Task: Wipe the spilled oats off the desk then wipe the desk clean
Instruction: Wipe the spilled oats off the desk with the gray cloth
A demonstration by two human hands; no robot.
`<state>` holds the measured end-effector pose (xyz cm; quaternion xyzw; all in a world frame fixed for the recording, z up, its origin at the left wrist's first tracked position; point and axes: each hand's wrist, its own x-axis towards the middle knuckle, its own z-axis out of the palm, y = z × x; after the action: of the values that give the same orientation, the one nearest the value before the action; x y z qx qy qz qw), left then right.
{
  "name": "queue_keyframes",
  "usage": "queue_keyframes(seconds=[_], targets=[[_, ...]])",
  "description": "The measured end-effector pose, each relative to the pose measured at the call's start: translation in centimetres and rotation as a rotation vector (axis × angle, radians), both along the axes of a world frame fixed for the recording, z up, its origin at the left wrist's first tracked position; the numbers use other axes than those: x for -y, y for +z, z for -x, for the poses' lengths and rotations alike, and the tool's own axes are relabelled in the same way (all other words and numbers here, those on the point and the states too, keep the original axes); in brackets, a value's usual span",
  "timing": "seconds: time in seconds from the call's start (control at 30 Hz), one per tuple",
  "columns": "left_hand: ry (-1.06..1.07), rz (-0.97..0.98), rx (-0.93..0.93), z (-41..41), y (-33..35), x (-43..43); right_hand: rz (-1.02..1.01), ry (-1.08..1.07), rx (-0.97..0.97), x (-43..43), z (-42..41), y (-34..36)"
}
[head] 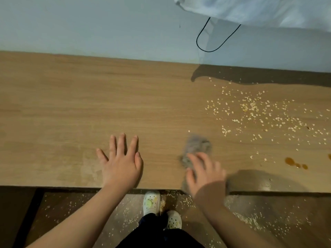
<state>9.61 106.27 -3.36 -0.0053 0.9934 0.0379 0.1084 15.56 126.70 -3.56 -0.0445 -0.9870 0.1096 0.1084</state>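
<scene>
Left hand [120, 163]: flat on the tabletop [71, 104] near its front edge, fingers wide.
Right hand [204, 172]: blurred, fingers spread on the cloth.
Cloth [196, 145]: grey, at the front edge.
Oats [250, 108]: scattered over the tabletop's right part; more on the floor [71, 208].
Drops [293, 162]: brown, front right.

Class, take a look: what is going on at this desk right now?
A person stands at a wooden desk. The left hand lies flat on it; the right hand presses a blurred grey cloth near the front edge. Scattered oats and brown drops sit on the desk's right side, and more oats lie on the floor.
</scene>
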Motion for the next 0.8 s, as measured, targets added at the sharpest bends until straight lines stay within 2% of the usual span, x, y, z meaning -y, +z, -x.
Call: queue_keyframes(seconds=[0.1,0.2,0.3,0.43,0.5,0.57,0.7,0.73,0.8], targets=[[-0.063,-0.033,-0.02,1.4,0.2,0.1,-0.024,0.363,0.029,4.8,2.8,0.5],[-0.095,-0.034,-0.002,2.5,0.4,0.3,-0.013,0.375,0.065,5.4,6.8,0.7],[-0.135,-0.048,0.023,2.9,0.8,0.9,-0.016,0.121,0.145,1.3,9.4,0.8],[-0.197,-0.089,-0.017,4.8,1.1,0.8,0.007,-0.426,0.19,-4.6,7.9,1.3],[-0.241,-0.097,-0.033,6.1,1.2,0.1,0.003,-0.514,0.18,-3.4,7.1,1.3],[-0.268,-0.1,-0.039,7.2,1.1,-0.8,-0.008,-0.361,0.144,-0.1,6.9,1.1],[-0.252,-0.084,-0.002,8.6,0.9,-2.2,-0.06,0.239,0.063,3.5,7.3,0.7],[-0.248,-0.08,0.007,8.8,0.8,-2.5,-0.079,0.278,0.079,2.6,8.0,0.7],[-0.232,-0.075,0.024,9.1,0.8,-3.0,-0.097,0.167,0.12,-0.4,9.0,0.7]])
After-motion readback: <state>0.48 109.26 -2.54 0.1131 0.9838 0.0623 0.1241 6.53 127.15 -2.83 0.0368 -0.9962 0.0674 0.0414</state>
